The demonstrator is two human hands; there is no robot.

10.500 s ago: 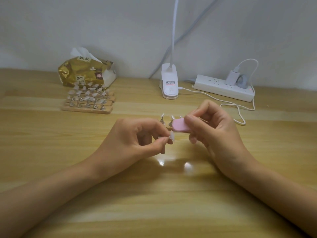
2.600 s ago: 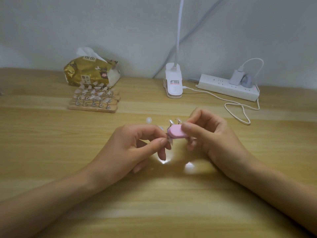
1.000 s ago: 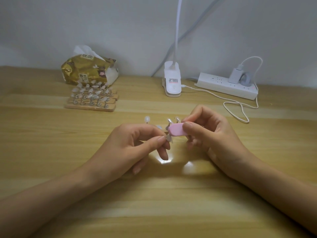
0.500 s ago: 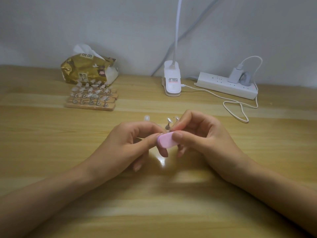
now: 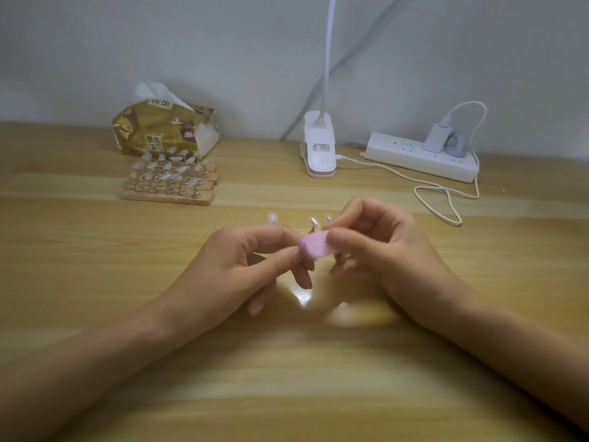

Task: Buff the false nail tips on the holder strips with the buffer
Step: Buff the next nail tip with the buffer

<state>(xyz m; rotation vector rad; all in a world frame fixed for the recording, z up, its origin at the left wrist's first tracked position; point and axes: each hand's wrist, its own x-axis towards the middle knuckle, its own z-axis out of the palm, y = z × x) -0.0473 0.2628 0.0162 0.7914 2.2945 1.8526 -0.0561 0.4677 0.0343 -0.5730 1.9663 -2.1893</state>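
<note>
**Buffing in progress: slip and loss hazards**

**Position.** Both hands work at the centre of the frame, above the table. The right hand pinches the pink buffer between thumb and curled fingers. The buffer's left end lies against the fingertips of the left hand. The left thumb and forefinger are pressed together in a pinch, with the other fingers curled below. The buffer covers the pinched item; going by the task, it is judged to be a nail tip. Three more nail tips stand just behind the hands. Whether a strip carries them cannot be told. A stack of holder strips, loaded with tips, sits at the upper left, in front of a tissue pack.

**Hazards.**
1. Tip ejection. Cause: the pinch area is small and the stroke runs across it. Excess pressure could flick the piece out onto the table.
2. Finger abrasion. Cause: the buffer is touching the left fingertips. An overlong stroke would rub skin.
3. Uneven finish. Cause: the work surface is hidden from view. A tilted buffer would dull one edge only.
4. Knocked tips. Cause: the right knuckles sit close to the standing tips. A wide stroke could topple them.
</note>
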